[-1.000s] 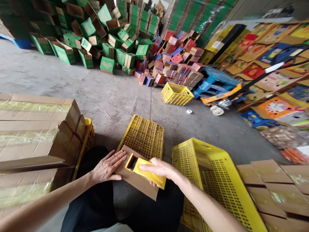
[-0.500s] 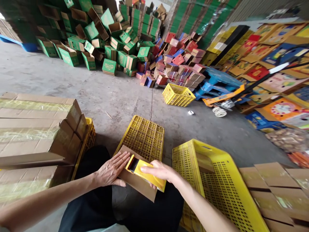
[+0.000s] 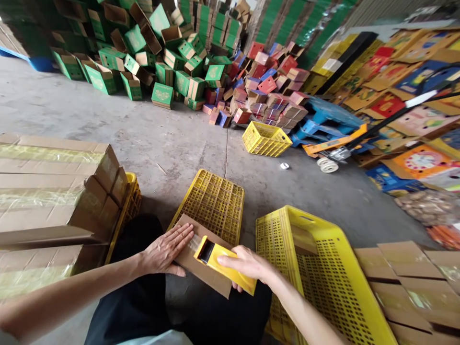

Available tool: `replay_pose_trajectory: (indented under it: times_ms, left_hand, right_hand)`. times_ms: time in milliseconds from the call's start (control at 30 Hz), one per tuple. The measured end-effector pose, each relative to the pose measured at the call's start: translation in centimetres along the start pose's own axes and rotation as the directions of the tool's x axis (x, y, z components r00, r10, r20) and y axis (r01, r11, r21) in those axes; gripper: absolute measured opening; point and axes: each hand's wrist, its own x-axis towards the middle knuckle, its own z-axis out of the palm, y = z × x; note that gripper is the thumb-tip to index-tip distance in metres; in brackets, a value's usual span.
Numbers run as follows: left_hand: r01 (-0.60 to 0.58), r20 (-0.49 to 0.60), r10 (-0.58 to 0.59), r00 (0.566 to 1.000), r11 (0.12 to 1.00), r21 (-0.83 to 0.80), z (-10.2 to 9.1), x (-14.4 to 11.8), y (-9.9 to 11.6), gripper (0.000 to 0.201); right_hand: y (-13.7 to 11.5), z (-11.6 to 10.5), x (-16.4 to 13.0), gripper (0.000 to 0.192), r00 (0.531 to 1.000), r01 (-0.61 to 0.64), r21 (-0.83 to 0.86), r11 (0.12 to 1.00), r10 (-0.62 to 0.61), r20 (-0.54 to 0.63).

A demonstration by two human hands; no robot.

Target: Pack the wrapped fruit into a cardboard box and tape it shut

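A brown cardboard piece [image 3: 212, 282] lies tilted in front of me, its far end over the upturned yellow crate [image 3: 215, 199]. My left hand [image 3: 167, 251] rests flat on the left end of the cardboard, fingers stretched out and pressing down. With my right hand [image 3: 244, 263] I grip a yellow tape dispenser [image 3: 223, 258], fingers wrapped round its body. A short strip of clear tape [image 3: 194, 243] runs on the cardboard between my left fingertips and the dispenser's dark front.
At left, taped cardboard boxes [image 3: 39, 191] are stacked on a yellow crate. A large yellow crate [image 3: 287, 215] stands at right, beside flat cardboard boxes [image 3: 417, 282]. Farther off are a small yellow crate [image 3: 266, 139], a pallet jack [image 3: 334, 146] and heaped green boxes [image 3: 163, 93].
My right hand has drawn the tape dispenser to the right and slightly toward me, and clear tape now shows behind it. My left hand has stayed on the cardboard.
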Motion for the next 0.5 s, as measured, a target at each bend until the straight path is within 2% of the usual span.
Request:
replay_pose_trajectory:
  times_ms: [133, 333, 500]
  left_hand:
    - [-0.002, 0.011, 0.001, 1.000, 0.999, 0.049, 0.1, 0.1, 0.3, 0.116]
    - [-0.013, -0.026, 0.018, 0.999, 0.986, 0.169, 1.9, 0.7, 1.6, 0.126]
    - [-0.044, 0.003, 0.044, 0.999, 0.984, 0.174, 2.7, 1.7, 2.4, 0.118]
  right_hand:
    - [0.4, 0.2, 0.2, 0.040, 1.000, -0.016, 0.018, 1.000, 0.016, -0.006]
    - [0.4, 0.3, 0.6, 0.037, 0.999, -0.038, 0.035, 0.999, 0.039, -0.032]
    - [0.2, 0.2, 0.5, 0.038, 0.999, -0.040, 0.004, 0.999, 0.040, -0.008]
